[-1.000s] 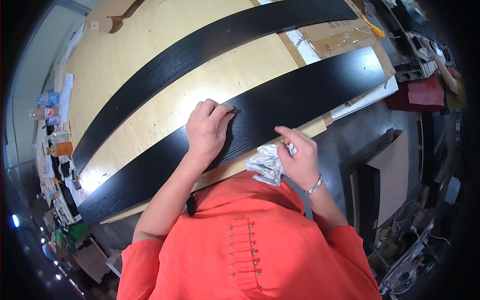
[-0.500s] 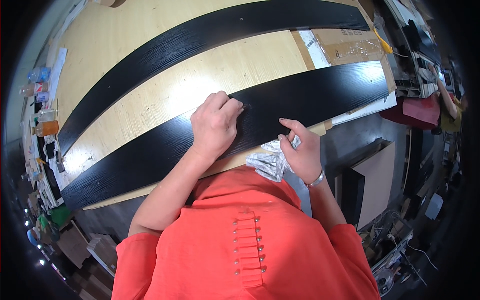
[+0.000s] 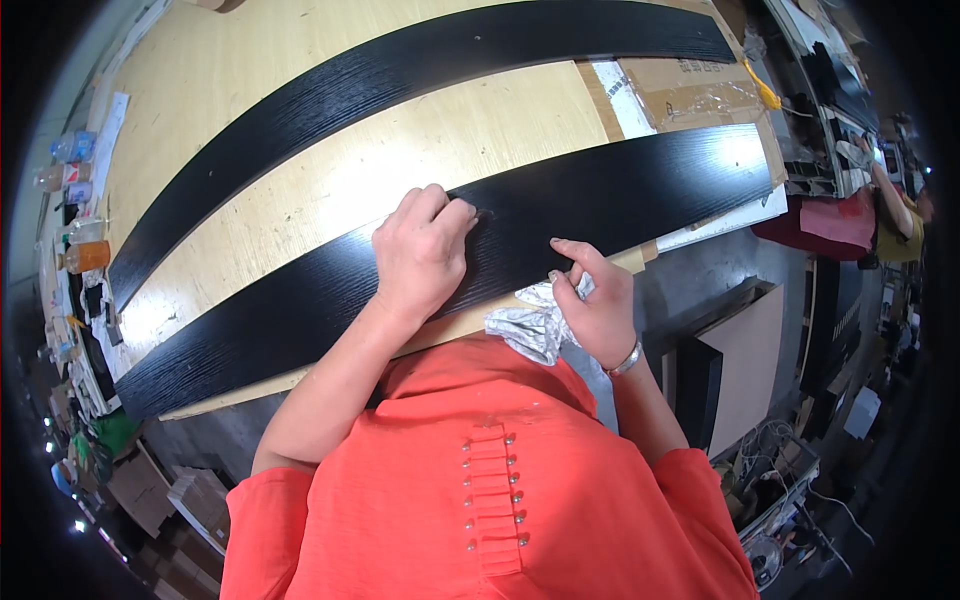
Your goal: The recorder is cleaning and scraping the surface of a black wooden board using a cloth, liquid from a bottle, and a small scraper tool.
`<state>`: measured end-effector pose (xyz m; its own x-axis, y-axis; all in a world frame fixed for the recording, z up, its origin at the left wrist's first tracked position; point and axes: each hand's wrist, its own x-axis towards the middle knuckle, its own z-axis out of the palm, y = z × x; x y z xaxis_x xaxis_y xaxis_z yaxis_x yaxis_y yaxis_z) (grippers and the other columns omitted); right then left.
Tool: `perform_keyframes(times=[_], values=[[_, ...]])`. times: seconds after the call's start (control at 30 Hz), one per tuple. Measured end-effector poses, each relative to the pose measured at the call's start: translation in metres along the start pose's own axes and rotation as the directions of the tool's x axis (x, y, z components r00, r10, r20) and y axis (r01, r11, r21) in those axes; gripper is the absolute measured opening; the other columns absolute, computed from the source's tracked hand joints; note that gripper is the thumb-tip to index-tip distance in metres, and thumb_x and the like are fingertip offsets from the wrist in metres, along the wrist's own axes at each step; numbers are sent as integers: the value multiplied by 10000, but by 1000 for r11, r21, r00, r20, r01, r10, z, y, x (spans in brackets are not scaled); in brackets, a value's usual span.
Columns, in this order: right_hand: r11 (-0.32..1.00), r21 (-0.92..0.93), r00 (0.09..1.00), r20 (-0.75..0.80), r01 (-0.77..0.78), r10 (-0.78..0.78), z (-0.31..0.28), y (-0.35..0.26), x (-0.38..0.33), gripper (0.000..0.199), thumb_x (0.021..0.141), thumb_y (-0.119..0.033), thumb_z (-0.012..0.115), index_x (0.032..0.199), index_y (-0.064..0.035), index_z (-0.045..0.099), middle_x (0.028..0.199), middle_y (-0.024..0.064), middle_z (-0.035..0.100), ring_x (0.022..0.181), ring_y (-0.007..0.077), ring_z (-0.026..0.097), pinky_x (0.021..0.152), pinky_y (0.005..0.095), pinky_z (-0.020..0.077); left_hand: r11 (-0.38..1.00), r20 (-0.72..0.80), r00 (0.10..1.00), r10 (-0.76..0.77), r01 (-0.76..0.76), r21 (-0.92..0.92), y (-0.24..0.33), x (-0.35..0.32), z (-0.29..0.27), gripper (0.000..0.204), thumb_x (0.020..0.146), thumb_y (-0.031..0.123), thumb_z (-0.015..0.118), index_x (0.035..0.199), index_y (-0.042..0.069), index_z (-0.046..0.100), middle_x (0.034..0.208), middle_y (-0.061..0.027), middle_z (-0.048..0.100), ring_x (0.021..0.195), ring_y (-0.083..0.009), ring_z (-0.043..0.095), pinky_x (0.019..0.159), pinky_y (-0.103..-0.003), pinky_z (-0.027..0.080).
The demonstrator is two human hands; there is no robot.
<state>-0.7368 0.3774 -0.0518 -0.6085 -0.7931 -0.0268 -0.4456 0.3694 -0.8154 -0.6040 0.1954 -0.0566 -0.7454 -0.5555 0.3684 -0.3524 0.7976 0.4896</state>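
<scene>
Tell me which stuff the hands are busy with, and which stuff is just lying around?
Busy with:
- left hand, pressing flat on the near black board
- right hand, holding the crumpled grey rag at that board's edge

Lying around:
- far black board
- bottles at the table's left end
- taped cardboard

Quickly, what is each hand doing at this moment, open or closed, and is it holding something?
Left hand: fingers curled, pressing on the near black panel; it grips nothing.
Right hand: closed on a crumpled white cloth at the panel's edge.
</scene>
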Motion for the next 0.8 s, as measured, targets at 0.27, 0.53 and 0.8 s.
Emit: perform_keyframes(times=[0.27, 0.53, 0.8], values=[[999, -20, 999, -2, -33, 33, 1, -2, 0, 324, 800, -37, 684, 1122, -75, 689, 691, 92, 617, 629, 253, 637, 618, 337, 500, 999, 0, 999, 40, -40, -7, 1, 3, -2, 113, 744, 38, 742, 789, 77, 647, 721, -56, 510, 674, -234, 563, 540, -372, 451], [998, -27, 999, 0, -53, 53, 1, -2, -1, 315, 799, -49, 688, 1112, -75, 692, 725, 98, 642, 628, 257, 637, 617, 340, 499, 996, -13, 996, 89, -89, 13, -1, 1, -1, 124, 718, 22, 748, 773, 73, 650, 708, -53, 506, 650, -233, 545, 537, -363, 446], [1000, -25, 1000, -21, -18, 18, 2, 0, -1, 310, 795, -50, 689, 1104, -76, 696, 719, 97, 636, 615, 252, 628, 606, 340, 492, 992, -5, 993, 121, -120, 43, 2, -2, -2, 133, 695, 19, 749, 768, 73, 652, 701, -52, 507, 652, -234, 539, 539, -364, 441]])
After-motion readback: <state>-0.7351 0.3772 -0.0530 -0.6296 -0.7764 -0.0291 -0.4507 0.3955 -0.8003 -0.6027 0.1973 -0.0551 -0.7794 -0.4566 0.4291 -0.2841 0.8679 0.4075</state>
